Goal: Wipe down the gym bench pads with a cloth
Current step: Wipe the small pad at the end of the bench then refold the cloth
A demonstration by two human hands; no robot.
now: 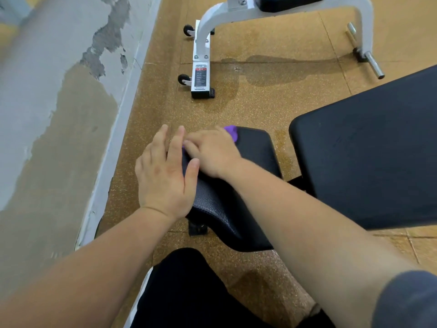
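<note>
Pressing purple cloth (231, 132) flat, right hand (212, 153); black textured seat pad (255, 150)

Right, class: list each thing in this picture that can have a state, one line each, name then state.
purple cloth: pressed on the seat pad, mostly hidden under the right hand
right hand: flat, palm down on the cloth
left hand: open, fingers spread, at the seat pad's left edge
seat pad: being wiped
back pad: untouched, tilted up
floor: dark damp-looking patch near the white bench frame
</note>
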